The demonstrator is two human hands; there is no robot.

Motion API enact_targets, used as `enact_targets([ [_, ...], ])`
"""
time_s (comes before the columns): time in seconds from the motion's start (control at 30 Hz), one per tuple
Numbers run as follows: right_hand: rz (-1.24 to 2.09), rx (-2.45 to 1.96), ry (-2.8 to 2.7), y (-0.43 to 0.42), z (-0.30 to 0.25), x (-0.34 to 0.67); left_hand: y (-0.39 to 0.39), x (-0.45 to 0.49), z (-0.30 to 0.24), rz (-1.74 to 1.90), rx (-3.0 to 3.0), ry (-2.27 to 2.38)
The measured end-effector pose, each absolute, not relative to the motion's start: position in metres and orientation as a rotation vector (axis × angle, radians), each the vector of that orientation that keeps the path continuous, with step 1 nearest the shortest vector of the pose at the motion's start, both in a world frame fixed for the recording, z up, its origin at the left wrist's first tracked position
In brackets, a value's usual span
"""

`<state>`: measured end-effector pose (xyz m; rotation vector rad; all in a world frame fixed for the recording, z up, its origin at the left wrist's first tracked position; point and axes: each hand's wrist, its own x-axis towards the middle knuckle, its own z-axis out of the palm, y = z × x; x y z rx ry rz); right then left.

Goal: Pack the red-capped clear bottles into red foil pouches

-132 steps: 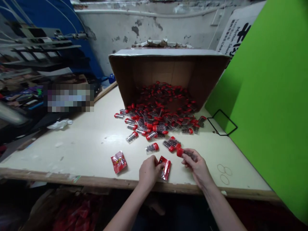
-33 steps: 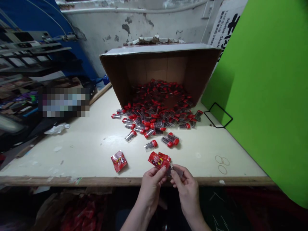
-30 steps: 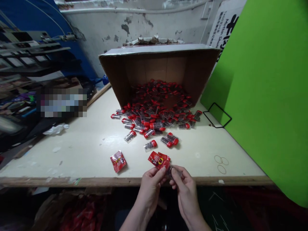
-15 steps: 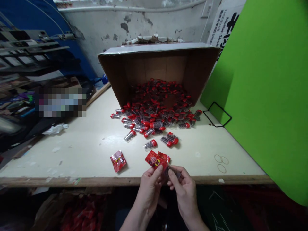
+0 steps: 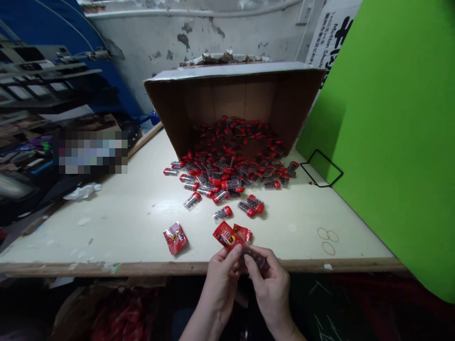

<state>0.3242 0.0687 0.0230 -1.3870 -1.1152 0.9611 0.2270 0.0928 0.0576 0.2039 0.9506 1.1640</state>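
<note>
Far left, a crumpled white wrapper [image 5: 83,192] on the pale table [image 5: 106,227], well apart from the work. Next along, a loose red foil packet [image 5: 175,238], lying flat and alone.

Then the main worry: a second red packet [image 5: 224,235], thin and slippery, open to buckling or tearing under any forced push, and liable to slide out of a light pinch. Holding it, the left hand [image 5: 220,284], nearly closed, thumb and fingers pinched on the foil, wrist low above the wooden edge [image 5: 106,268]. Just behind, touching it, a third packet [image 5: 243,232], whether resting on the table or caught in the grip impossible to tell.

Beside that, a clear tube [image 5: 255,257] with dark contents, round and apt to roll off the near edge if dropped, its far end hidden at the foil, so no telling whether inside the packet. Around it, the right hand [image 5: 272,291], fingers curled and mostly closed, forearm angled in toward the left.

Above, within reach of a careless knuckle, red-capped tubes [image 5: 222,212] spilling from a tipped cardboard box [image 5: 231,99]. Further right, rubber bands [image 5: 327,239], a black wire frame [image 5: 322,168] and a green board [image 5: 384,142].
</note>
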Motion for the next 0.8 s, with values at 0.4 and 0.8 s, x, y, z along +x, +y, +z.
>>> enact_targets([
  [0.4,1.415,-1.096,-0.551,0.072,0.031,0.31,0.082,0.233,0.051,1.159,0.293,0.904],
  [0.8,1.552,-1.051,-0.868,0.073,0.033,0.33,0.092,0.217,0.057,1.147,0.214,0.931],
])
